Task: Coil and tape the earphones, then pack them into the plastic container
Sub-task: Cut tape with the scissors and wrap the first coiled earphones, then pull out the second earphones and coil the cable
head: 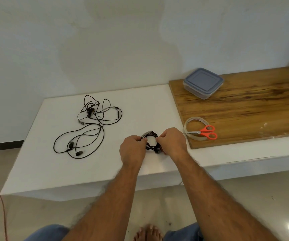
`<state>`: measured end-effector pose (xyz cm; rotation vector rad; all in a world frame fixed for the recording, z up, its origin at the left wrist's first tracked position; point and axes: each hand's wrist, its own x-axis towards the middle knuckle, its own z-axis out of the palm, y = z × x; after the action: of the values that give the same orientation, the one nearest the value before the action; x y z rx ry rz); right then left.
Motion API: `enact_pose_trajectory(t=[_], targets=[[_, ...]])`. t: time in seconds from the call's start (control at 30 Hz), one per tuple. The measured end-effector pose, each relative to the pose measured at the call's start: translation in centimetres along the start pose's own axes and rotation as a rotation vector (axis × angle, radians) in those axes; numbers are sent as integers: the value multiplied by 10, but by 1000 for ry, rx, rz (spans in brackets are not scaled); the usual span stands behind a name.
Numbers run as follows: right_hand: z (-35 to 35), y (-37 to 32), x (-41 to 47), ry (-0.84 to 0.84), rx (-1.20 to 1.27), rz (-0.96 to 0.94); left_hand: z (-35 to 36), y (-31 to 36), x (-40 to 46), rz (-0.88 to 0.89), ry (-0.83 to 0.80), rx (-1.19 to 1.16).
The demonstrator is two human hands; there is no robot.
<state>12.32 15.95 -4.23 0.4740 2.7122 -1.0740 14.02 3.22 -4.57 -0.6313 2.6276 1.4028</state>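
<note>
Nearest, the left hand and right hand pinch opposite sides of the coiled earphones on the smooth white bench. Best to keep the thin black loops tight and flat while the tape wraps on. Beyond lie tangled earphones, a clear tape roll, orange-handled scissors and the lidded translucent plastic container on grained wood.

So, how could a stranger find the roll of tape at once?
Look at the brown wooden board on the right of the white table. At its near left corner lies the clear tape roll, a flat ring. Orange-handled scissors rest across it; the lidded plastic container stands farther back.
</note>
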Motion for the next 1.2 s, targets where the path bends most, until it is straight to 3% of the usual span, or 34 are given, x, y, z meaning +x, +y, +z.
enact_pose_trajectory(t=[0.17,0.4,0.67,0.97,1.2], targets=[[-3,1,-1,10,-17,-15,-2,3,-4,41,8,145],[-9,2,-5,54,12,-60,-13,-3,-7,33,-8,79],[-2,-12,-31,177,15,-307,-61,-13,-11,78,51,70],[52,-78,-49,33,-135,-508,-126,-44,7,107,180,156],[95,-119,-34,-119,-245,-441,-166,-83,31,68,161,293]])
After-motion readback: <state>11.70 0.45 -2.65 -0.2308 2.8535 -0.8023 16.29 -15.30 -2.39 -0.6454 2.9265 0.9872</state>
